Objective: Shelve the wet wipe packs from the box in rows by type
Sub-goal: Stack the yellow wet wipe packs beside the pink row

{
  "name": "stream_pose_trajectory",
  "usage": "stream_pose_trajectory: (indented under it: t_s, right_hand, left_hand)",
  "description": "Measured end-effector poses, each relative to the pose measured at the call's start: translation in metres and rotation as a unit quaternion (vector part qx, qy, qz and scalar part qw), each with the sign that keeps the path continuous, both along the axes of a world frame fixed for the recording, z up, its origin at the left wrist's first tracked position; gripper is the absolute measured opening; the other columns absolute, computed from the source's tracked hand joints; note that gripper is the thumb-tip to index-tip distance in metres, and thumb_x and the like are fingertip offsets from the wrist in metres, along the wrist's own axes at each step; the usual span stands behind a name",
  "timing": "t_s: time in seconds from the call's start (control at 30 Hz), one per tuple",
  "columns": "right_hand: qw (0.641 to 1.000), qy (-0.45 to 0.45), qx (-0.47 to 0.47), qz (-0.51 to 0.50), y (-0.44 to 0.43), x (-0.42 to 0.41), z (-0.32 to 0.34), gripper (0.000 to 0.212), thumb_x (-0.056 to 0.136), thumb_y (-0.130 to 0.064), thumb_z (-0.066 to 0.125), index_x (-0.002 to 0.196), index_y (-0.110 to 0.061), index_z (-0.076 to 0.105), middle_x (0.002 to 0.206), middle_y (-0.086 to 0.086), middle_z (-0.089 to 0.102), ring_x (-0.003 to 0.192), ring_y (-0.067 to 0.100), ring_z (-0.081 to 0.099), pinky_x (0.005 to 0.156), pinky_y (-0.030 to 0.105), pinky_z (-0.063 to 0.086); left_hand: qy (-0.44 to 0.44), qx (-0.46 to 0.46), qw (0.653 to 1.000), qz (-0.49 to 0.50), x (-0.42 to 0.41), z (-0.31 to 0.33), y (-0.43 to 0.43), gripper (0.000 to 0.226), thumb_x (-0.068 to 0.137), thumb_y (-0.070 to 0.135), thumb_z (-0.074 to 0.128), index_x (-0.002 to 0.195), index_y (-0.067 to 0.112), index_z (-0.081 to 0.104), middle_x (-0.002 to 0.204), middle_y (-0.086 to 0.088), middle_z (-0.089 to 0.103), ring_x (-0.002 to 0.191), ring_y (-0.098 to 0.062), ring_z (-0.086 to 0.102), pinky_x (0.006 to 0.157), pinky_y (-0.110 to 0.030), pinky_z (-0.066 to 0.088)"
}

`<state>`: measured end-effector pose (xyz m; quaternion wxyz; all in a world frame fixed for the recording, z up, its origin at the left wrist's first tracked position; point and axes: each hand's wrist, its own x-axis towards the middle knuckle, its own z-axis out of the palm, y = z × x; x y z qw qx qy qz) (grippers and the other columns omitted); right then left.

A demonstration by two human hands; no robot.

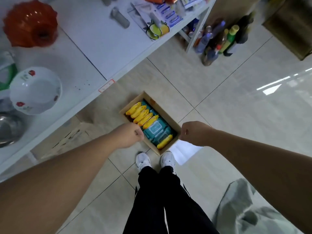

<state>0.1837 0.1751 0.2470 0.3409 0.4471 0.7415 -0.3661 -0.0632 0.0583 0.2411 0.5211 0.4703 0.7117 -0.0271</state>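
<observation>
A cardboard box [158,105] is low in front of my feet, over the tiled floor. Inside it, several yellow wet wipe packs [141,114] stand on edge in a row above teal wet wipe packs [156,130]. One more yellow pack [164,141] lies at the near end. My left hand [130,135] is curled at the box's left edge and my right hand [191,132] is curled at its right corner. Both seem to grip the box, though the fingers are hidden under the fists.
A white shelf [104,41] runs along the left with an orange bowl [30,22], a flowered white bowl [35,90], a metal bowl [8,129] and small packaged goods. Bottles [219,39] stand on the floor at the shelf's end. A grey bag [244,208] lies at the lower right.
</observation>
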Motion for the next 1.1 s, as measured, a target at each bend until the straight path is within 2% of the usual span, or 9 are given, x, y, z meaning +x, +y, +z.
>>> stream_pose_trajectory:
  t_s: [0.2, 0.3, 0.33, 0.5, 0.63, 0.77, 0.87, 1.03, 1.1]
  right_hand:
    - [0.998, -0.017, -0.037, -0.036, 0.001, -0.013, -0.123, 0.039, 0.096, -0.047, 0.056, 0.101, -0.011, 0.069, 0.103, 0.008, 0.069, 0.097, 0.027, 0.065, 0.083, 0.039, 0.054]
    - [0.996, -0.009, -0.057, -0.062, 0.006, -0.019, -0.176, 0.037, 0.094, -0.048, 0.058, 0.098, -0.013, 0.070, 0.102, 0.008, 0.069, 0.097, 0.027, 0.065, 0.080, 0.037, 0.054]
    - [0.996, -0.009, -0.060, -0.062, 0.008, -0.021, -0.193, 0.037, 0.094, -0.048, 0.058, 0.097, -0.013, 0.070, 0.102, 0.009, 0.069, 0.097, 0.027, 0.065, 0.078, 0.036, 0.054]
    - [0.996, -0.007, -0.063, -0.063, 0.014, -0.029, -0.262, 0.034, 0.091, -0.049, 0.062, 0.093, -0.016, 0.069, 0.095, 0.006, 0.067, 0.094, 0.027, 0.067, 0.074, 0.034, 0.054]
    - [0.994, -0.039, -0.096, -0.030, 0.018, -0.037, -0.315, 0.038, 0.097, -0.044, 0.054, 0.103, -0.010, 0.071, 0.103, 0.010, 0.070, 0.098, 0.028, 0.066, 0.089, 0.040, 0.056]
    - [0.992, -0.048, -0.115, -0.031, 0.018, -0.040, -0.362, 0.039, 0.100, -0.040, 0.051, 0.107, -0.007, 0.071, 0.106, 0.012, 0.070, 0.101, 0.030, 0.066, 0.084, 0.036, 0.052]
    - [0.989, -0.056, -0.134, -0.028, 0.012, -0.040, -0.390, 0.041, 0.101, -0.041, 0.050, 0.109, -0.007, 0.070, 0.108, 0.012, 0.070, 0.102, 0.030, 0.065, 0.084, 0.037, 0.051]
    - [0.984, -0.053, -0.168, -0.016, -0.003, -0.040, -0.417, 0.046, 0.103, -0.045, 0.048, 0.139, -0.019, 0.057, 0.137, 0.007, 0.060, 0.123, 0.027, 0.056, 0.094, 0.033, 0.042]
    - [0.982, -0.052, -0.178, -0.025, -0.009, -0.040, -0.426, 0.049, 0.100, -0.049, 0.050, 0.141, -0.023, 0.056, 0.138, 0.004, 0.060, 0.122, 0.024, 0.057, 0.097, 0.033, 0.044]
  left_hand:
    - [-0.023, -0.035, 0.999, 0.025, -0.002, -0.119, 0.002, 0.015, 0.091, 0.030, 0.067, 0.078, 0.034, 0.061, 0.083, 0.016, 0.062, 0.084, -0.009, 0.062, 0.071, -0.027, 0.047]
    - [-0.034, -0.045, 0.998, 0.017, -0.001, -0.169, 0.010, 0.004, 0.093, 0.030, 0.064, 0.091, 0.027, 0.066, 0.091, 0.008, 0.066, 0.090, -0.013, 0.064, 0.074, -0.029, 0.048]
    - [-0.039, -0.044, 0.998, 0.020, -0.001, -0.185, 0.013, 0.009, 0.093, 0.030, 0.064, 0.097, 0.024, 0.068, 0.094, 0.006, 0.067, 0.092, -0.015, 0.064, 0.076, -0.029, 0.048]
    - [-0.048, -0.050, 0.997, 0.024, 0.000, -0.256, 0.026, 0.016, 0.094, 0.031, 0.063, 0.104, 0.021, 0.070, 0.089, 0.013, 0.062, 0.092, -0.011, 0.060, 0.067, -0.023, 0.043]
    - [-0.060, -0.061, 0.996, 0.039, 0.000, -0.315, 0.028, 0.006, 0.092, 0.027, 0.066, 0.097, 0.025, 0.069, 0.093, 0.010, 0.065, 0.096, -0.012, 0.063, 0.076, -0.025, 0.047]
    - [-0.079, -0.070, 0.993, 0.048, 0.001, -0.363, 0.030, 0.002, 0.092, 0.027, 0.068, 0.092, 0.027, 0.066, 0.081, 0.013, 0.065, 0.091, -0.017, 0.067, 0.079, -0.028, 0.052]
    - [-0.088, -0.083, 0.991, 0.050, 0.006, -0.388, 0.033, 0.004, 0.093, 0.026, 0.067, 0.096, 0.026, 0.067, 0.083, 0.006, 0.069, 0.090, -0.018, 0.069, 0.080, -0.030, 0.055]
    - [-0.081, -0.091, 0.992, 0.043, 0.008, -0.414, 0.037, 0.015, 0.093, 0.028, 0.065, 0.105, 0.022, 0.071, 0.095, 0.002, 0.074, 0.095, -0.017, 0.069, 0.089, -0.035, 0.056]
    - [-0.080, -0.095, 0.991, 0.044, 0.008, -0.419, 0.039, 0.017, 0.093, 0.027, 0.066, 0.107, 0.020, 0.072, 0.102, -0.001, 0.074, 0.097, -0.018, 0.069, 0.091, -0.036, 0.056]
